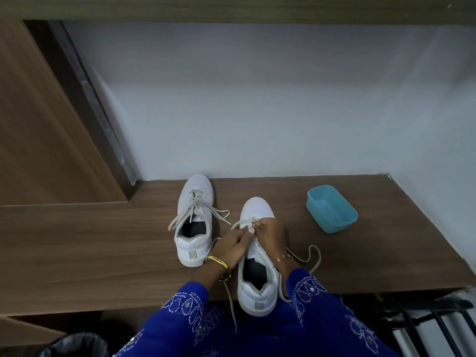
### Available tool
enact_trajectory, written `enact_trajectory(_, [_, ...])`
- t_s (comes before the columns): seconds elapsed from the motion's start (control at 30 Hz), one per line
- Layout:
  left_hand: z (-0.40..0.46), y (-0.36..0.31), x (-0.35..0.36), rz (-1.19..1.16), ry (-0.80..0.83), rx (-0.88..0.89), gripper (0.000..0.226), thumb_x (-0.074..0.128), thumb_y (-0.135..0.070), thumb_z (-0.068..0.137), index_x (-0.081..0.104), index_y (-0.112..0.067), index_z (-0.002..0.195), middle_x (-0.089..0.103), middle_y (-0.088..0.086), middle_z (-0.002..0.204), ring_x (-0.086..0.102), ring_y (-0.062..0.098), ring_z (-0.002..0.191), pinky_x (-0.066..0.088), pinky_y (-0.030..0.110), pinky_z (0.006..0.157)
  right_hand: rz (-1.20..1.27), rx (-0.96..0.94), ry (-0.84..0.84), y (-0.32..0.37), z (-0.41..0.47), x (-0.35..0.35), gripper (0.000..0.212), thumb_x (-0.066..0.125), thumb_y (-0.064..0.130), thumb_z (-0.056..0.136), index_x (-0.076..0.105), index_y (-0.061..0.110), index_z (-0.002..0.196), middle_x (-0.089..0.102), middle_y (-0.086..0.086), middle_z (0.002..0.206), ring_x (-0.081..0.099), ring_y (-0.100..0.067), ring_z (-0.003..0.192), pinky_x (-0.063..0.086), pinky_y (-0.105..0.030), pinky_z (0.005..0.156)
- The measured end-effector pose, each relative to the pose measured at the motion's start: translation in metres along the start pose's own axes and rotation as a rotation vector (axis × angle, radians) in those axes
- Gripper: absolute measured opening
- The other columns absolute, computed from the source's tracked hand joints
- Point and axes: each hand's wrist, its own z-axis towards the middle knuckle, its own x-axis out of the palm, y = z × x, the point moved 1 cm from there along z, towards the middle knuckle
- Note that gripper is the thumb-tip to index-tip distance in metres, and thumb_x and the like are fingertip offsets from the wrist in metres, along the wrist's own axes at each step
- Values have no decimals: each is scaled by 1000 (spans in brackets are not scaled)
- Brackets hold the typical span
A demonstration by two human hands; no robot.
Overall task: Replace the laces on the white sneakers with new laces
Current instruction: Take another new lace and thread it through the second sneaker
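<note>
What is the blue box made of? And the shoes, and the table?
Blue box: probably plastic, smooth with a slight sheen. White sneakers: look like smooth leather or imitation leather; can't tell which. Table: brown wood-grain surface, possibly laminate.

The bench (pixel 103 240) lies bare along its left stretch, from the front edge back to the brown panel (pixel 38 124). Near the middle, a sneaker (pixel 194 222) stands toe to the wall, its loose lace (pixel 206 210) spilling to both sides. Just right of it a second sneaker (pixel 257 256) overhangs the front edge, laces trailing right. A narrow gap parts the two. A blue tub (pixel 332 208) sits toward the right back corner, with open bench around it.
</note>
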Motion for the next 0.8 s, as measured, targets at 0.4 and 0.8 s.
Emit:
enact_trajectory(0.4, [27,2,7,-22,-261,-109,19,58,-17,86,69,-9,100,70,8,102,64,23,96,44,23,81,422,314,39,-13,11,0,41,55,-13,76,50,13,45,55,-5,54,45,-13,46,34,-21,45])
enact_trajectory(0.8, [38,0,7,-150,-312,-150,10,55,-9,85,65,-11,83,68,9,89,59,23,84,37,21,71,-134,5,25,7,-6,-10,23,50,8,88,68,-2,78,64,-15,78,59,-25,77,40,-29,66])
